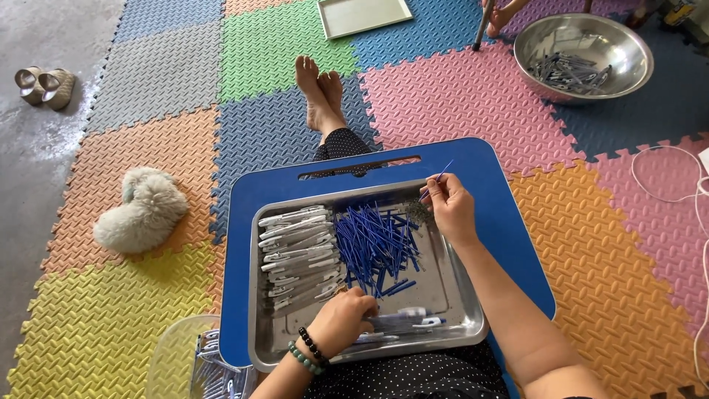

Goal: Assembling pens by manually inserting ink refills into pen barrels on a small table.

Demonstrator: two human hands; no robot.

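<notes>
Currently the right hand [450,208] pinches one blue refill [437,182] at its lower end; thin, light and bendy, it suits a fingertip grip. Left hand [341,321] curls over pens [402,322] in the tray [458,292]; its grip is hidden. More refills [377,247] lie between the hands.

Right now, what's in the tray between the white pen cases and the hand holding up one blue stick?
A loose pile of blue sticks lies in the metal tray, between the white pen cases and the right hand. The head view shows it.
</notes>
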